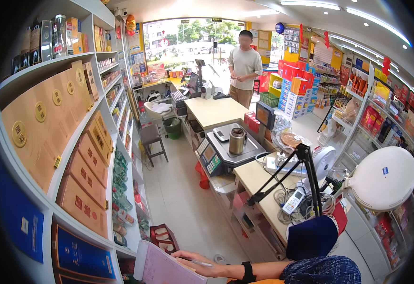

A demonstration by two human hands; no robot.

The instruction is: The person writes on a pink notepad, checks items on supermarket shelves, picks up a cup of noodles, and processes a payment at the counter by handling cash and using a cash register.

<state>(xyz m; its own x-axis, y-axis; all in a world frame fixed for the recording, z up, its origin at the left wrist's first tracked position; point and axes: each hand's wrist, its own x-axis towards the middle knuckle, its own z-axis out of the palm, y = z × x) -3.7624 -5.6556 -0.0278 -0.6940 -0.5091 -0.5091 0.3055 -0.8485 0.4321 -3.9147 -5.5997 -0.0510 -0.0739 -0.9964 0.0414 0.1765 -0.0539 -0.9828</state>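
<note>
At the bottom of the head view, my right hand (198, 263) is closed around a slim pen (202, 263) and rests over an open paper pad (164, 264). The pad's pink-tinted page bears lines and handwriting, and its top sheets are folded over at the left edge. A black band (248, 272) circles the wrist of that arm. My left hand is out of view. The pad's lower part is cut off by the picture's rim.
Shelves (52, 198) with boxed goods and bottles line the left. On the right, a counter (256, 177) bears cables, a remote control (293, 201) and a fan. A weighing scale (235, 142) carries a metal flask (237, 141). A person (245, 67) stands beyond the far counter.
</note>
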